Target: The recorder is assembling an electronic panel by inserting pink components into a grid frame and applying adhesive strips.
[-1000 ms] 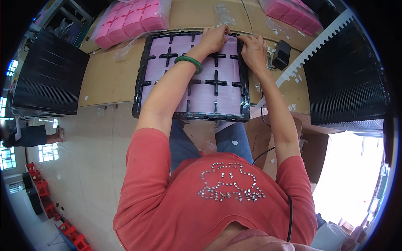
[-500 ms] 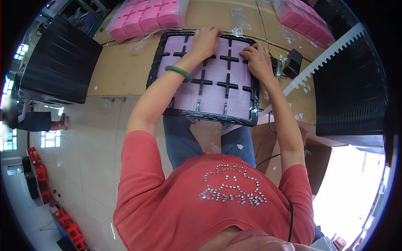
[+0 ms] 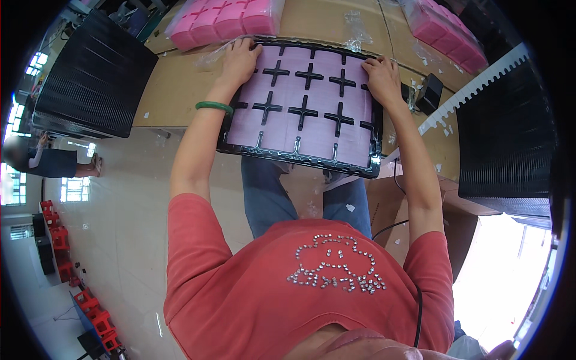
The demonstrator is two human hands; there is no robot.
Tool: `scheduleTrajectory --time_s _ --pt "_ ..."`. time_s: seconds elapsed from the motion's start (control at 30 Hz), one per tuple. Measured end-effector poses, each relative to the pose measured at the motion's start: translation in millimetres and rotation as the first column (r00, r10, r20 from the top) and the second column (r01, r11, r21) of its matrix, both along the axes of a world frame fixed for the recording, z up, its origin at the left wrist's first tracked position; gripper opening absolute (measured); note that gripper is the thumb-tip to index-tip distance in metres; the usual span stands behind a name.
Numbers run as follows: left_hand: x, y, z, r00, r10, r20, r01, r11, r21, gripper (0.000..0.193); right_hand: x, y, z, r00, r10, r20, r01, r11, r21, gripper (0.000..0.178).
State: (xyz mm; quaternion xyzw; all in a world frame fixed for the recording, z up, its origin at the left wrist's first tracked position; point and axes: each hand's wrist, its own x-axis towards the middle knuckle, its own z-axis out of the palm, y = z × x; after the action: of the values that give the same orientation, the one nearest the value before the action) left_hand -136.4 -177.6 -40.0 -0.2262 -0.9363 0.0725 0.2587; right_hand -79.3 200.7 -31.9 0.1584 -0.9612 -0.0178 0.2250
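Observation:
A black plastic tray [image 3: 240, 147] lies before me with its near edge over the table's front. Lilac sheets [image 3: 288, 129] fill its pockets, and black cross-shaped dividers [image 3: 303, 113] stand up between them. At the far left corner, my left hand [image 3: 241, 62], with a green bangle [image 3: 214, 107] on the wrist, has its bent fingers closed on the rim. Its fingertips are partly hidden. My right hand [image 3: 383, 81] is bent over the far right corner, thumb toward the sheets and fingers along the rim.
Bagged pink blocks [image 3: 225, 21] lie behind the tray, more pink blocks [image 3: 447, 36] far right. Tall black stacks [image 3: 90, 78] flank the table. A white toothed strip [image 3: 474, 90] slants beside my right arm, near a small black box [image 3: 428, 94]. Another person [image 3: 51, 162] stands far left.
My left hand has moved left along the far rim, from its middle to the left corner. My right hand stays at the right corner, its fingers drawn closer to the rim.

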Motion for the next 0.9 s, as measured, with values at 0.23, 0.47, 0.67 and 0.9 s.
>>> scheduleTrajectory --time_s 0.23,0.47,0.67,0.9 --pt "119 -21 15 0.979 -0.203 0.014 0.199 0.97 0.141 0.039 99 -21 4 0.99 0.119 -0.075 -0.117 0.993 0.021 0.039" --pt "212 -28 13 0.937 -0.29 0.192 0.233 0.933 0.275 0.033 169 -23 -3 0.989 0.146 0.01 -0.146 0.989 0.002 0.04" --pt "214 -14 15 0.935 -0.319 0.156 0.263 0.918 0.296 0.028 205 -26 2 0.991 0.131 0.037 -0.131 0.991 -0.013 0.038" --pt "222 -3 19 0.956 -0.26 0.137 0.197 0.913 0.357 0.02 218 -32 1 0.987 0.141 0.071 -0.135 0.988 -0.079 0.037"
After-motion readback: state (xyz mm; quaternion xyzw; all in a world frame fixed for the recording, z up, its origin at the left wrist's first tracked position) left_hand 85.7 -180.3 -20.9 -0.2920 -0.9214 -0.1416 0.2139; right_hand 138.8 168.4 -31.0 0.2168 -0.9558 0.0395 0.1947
